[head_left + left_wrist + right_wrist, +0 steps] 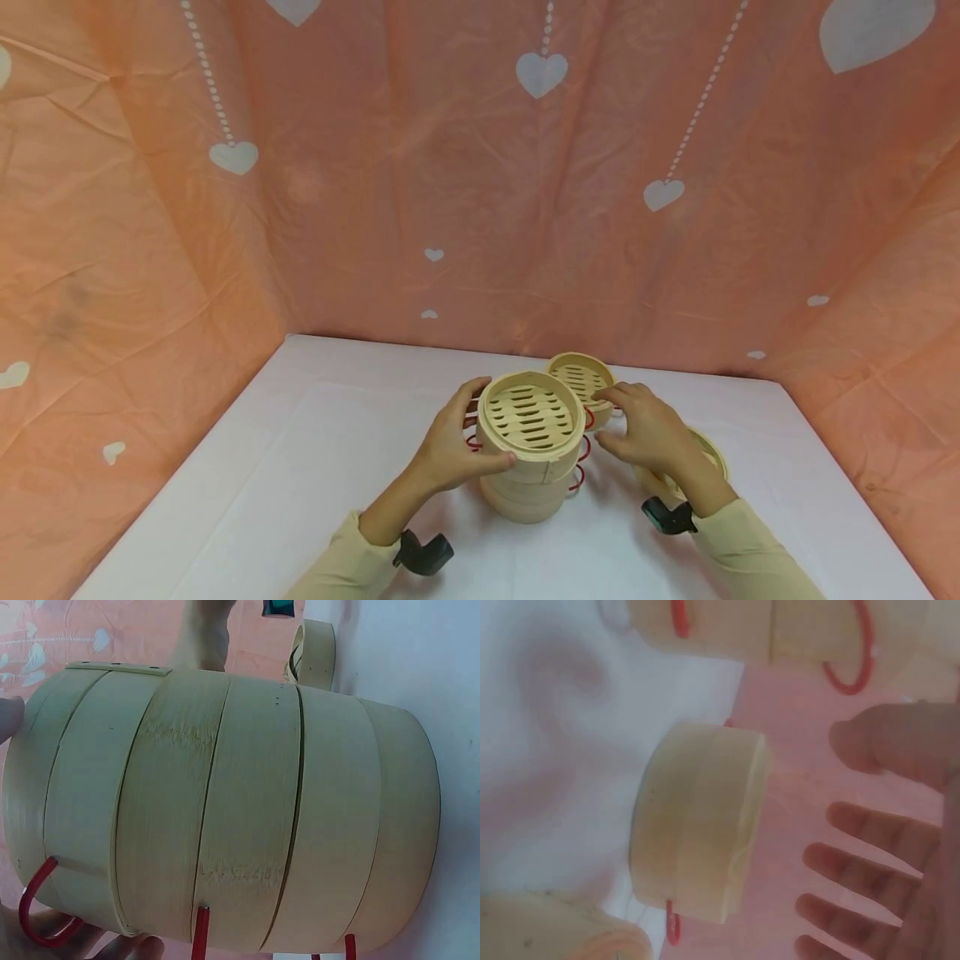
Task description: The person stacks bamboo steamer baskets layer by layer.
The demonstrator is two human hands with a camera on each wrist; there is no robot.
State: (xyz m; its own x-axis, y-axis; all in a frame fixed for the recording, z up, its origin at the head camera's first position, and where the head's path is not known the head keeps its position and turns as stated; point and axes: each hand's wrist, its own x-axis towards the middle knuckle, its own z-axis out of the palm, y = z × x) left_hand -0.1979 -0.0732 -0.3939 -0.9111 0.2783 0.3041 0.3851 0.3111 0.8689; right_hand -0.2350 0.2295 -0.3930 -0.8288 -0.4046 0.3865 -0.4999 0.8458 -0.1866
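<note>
A stack of round bamboo steamer baskets (525, 500) with red loop handles stands upright at the table's middle. My left hand (446, 446) holds the upper basket (528, 412), thumb across its near side and fingers round its left side. In the left wrist view those fingers (135, 946) show beside a red handle. To the right, my right hand (651, 427) hovers over a separate steamer basket (581, 375) behind the stack. The right wrist view has that basket (697, 821) apart from the fingers (859, 870), which are spread and hold nothing.
Another round bamboo piece (708, 454) leans at the right, partly hidden by my right forearm. All stand on a white-covered table (360, 400), with pink heart-patterned cloth (480, 183) behind and at both sides. A black wrist mount (423, 554) sits on each sleeve.
</note>
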